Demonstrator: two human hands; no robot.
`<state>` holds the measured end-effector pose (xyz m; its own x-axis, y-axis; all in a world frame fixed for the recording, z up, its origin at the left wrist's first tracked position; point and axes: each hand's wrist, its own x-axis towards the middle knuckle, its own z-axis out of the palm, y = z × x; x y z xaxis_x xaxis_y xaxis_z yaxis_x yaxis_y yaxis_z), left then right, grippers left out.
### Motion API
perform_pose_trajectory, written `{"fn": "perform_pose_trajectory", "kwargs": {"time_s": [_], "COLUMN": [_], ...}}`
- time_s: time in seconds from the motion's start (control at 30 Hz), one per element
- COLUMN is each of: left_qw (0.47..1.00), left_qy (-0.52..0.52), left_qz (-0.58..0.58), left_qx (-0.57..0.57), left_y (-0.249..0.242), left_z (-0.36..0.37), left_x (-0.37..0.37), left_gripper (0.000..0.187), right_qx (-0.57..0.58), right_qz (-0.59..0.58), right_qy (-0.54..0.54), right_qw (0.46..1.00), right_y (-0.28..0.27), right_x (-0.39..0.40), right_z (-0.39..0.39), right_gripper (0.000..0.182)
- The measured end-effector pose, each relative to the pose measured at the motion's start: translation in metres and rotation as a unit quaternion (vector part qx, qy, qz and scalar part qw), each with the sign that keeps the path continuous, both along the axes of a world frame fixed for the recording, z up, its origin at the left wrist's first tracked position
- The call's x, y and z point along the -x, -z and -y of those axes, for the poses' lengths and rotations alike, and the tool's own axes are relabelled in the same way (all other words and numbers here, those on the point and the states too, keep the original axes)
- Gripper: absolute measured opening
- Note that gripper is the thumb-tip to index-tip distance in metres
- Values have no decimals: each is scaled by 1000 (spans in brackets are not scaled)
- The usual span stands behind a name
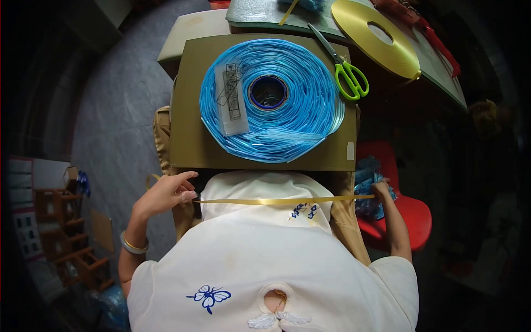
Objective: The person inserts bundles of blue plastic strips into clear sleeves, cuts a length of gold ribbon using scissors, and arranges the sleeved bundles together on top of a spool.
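A narrow gold ribbon [271, 202] stretches nearly straight across my lap, just in front of my white top. Its left end meets the fingertips of my left hand [166, 195], which is closed on it with the index finger raised; a loop of the ribbon shows behind that wrist. At the other end, my right hand [381, 189] is closed round the ribbon, its fingers partly hidden. Right beside it is a bundle of shiny blue strips [368, 182]. Ahead of me lies a large roll of blue strip [298, 72], with a small clear plastic packet [232, 99] on top.
The blue roll rests on a brown board [191, 149]. Green-handled scissors [348, 77] lie at its far right corner, blades pointing away. Beyond, a flat gold ribbon roll [354, 22] sits on a glass-topped table [249, 14]. A red stool [415, 221] stands to my right.
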<state>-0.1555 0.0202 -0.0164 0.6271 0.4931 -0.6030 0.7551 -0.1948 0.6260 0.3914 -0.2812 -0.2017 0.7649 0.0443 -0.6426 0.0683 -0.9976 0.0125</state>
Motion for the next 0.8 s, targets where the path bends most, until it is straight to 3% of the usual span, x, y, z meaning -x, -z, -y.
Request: {"fn": "perform_pose_trajectory", "kwargs": {"time_s": [0.27, 0.5, 0.57, 0.63, 0.7, 0.8], "left_qw": [999, 980, 933, 873, 844, 781], "left_qy": [12, 81, 73, 95, 108, 149], "left_qz": [-13, -59, 70, 151, 196, 285], "left_qx": [-32, -170, -346, -453, -487, -536], "left_y": [-5, -40, -31, -17, -3, 8], "left_z": [-2, -9, -12, -18, -26, -35], "left_x": [-1, -27, -39, -61, -88, -126], "left_gripper": [46, 44, 46, 50, 51, 59], "right_qx": [-49, -157, -224, -323, -437, -586], "right_qz": [50, 47, 50, 44, 29, -5], "right_qy": [-1, -38, -72, -121, -181, -300], "right_qw": [998, 986, 971, 938, 881, 753], "right_y": [-44, -131, -160, -193, -226, -260], "right_x": [-32, -39, -31, -14, 9, 49], "right_z": [31, 17, -6, -37, -77, -144], "right_gripper": [83, 87, 89, 90, 92, 93]}}
